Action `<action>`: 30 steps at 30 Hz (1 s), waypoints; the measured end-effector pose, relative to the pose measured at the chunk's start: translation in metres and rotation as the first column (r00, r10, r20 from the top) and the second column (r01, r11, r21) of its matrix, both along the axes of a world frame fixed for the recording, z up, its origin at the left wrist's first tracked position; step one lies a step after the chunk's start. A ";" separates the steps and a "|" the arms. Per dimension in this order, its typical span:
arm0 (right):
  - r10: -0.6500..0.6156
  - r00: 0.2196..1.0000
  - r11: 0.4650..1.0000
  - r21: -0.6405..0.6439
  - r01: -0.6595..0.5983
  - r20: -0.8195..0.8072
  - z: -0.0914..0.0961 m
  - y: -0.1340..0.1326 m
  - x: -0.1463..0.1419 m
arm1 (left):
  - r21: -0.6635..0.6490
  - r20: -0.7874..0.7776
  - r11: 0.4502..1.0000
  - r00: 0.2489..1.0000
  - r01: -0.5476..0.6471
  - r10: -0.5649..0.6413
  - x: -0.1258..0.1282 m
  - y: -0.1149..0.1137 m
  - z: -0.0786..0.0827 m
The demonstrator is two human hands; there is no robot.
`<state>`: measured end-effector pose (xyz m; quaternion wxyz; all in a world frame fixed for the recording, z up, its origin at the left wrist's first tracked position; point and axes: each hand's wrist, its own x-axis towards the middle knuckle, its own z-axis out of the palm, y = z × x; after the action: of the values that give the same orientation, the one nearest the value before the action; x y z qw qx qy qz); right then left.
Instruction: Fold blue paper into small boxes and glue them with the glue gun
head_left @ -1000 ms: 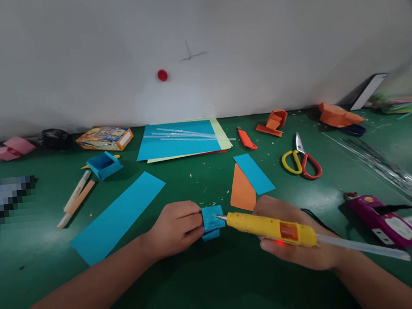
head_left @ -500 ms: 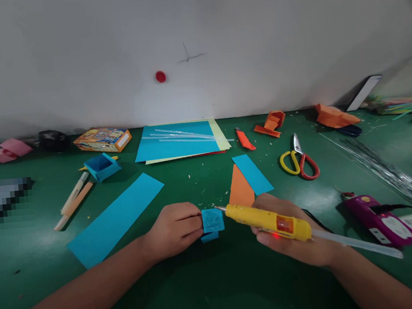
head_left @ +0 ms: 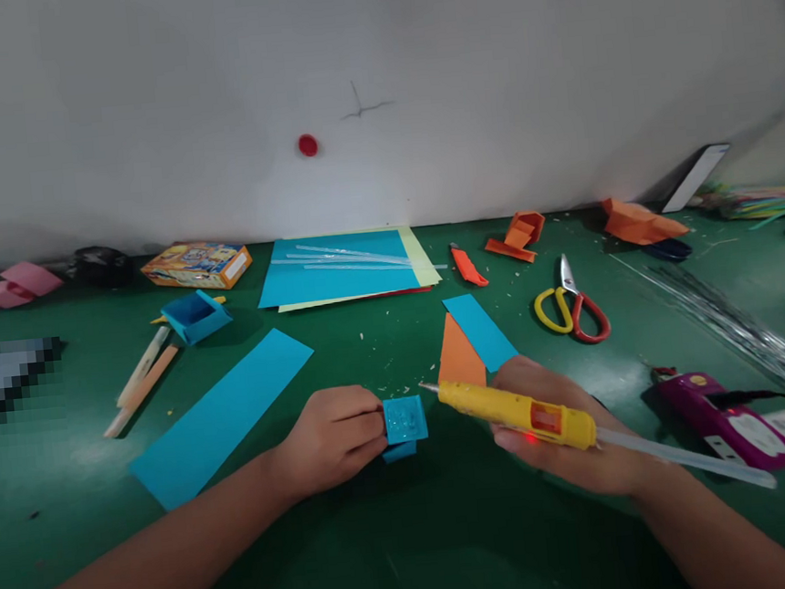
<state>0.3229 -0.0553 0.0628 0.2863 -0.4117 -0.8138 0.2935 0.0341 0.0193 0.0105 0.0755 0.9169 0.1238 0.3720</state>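
Note:
Near the middle of the table, my left hand (head_left: 336, 437) is closed on a small folded blue paper piece (head_left: 404, 420). Its square top face looks glossy, with clear glue on it, and a blue flap shows beneath. My right hand (head_left: 570, 444) grips a yellow glue gun (head_left: 505, 409), with a long clear glue stick (head_left: 688, 459) poking out of its back and a red light glowing on its side. The metal nozzle points left, just off the top right corner of the blue piece. Beyond the gun lie an orange paper strip (head_left: 459, 355) and a blue strip (head_left: 482, 332).
A long blue strip (head_left: 228, 419) lies left, near a blue paper box (head_left: 197, 317) and a printed carton (head_left: 196, 266). Paper sheets (head_left: 343, 280), an orange cutter (head_left: 468, 266) and scissors (head_left: 572, 302) lie farther back. A purple power strip (head_left: 730, 421) with a cable is at right.
My right hand has drawn the glue gun slightly right and up, so the nozzle stands away from the blue paper piece. My left hand holds almost still.

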 end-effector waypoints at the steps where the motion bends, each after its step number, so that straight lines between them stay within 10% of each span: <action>1: -0.026 1.000 0.999 0.021 0.026 0.015 -0.001 0.001 0.001 | -0.001 0.001 1.000 1.000 0.003 -0.003 0.000 0.000 0.000; 15: -0.489 0.848 0.863 0.257 0.435 0.204 -0.024 0.020 0.021 | 0.003 -0.009 1.000 1.000 0.000 0.000 0.000 0.001 -0.001; 22: -0.574 0.773 0.796 0.405 0.449 0.272 -0.024 0.031 0.037 | 0.012 -0.022 1.000 1.000 -0.011 0.012 0.000 -0.001 0.000; 30: -0.702 0.527 0.712 0.455 0.535 0.478 -0.040 0.043 0.085 | 0.010 -0.016 1.000 1.000 -0.003 0.003 0.000 0.000 0.000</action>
<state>0.4084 -0.0123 0.0226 0.1371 -0.7075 -0.6878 -0.0874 0.0342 0.0195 0.0102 0.0692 0.9200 0.1237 0.3654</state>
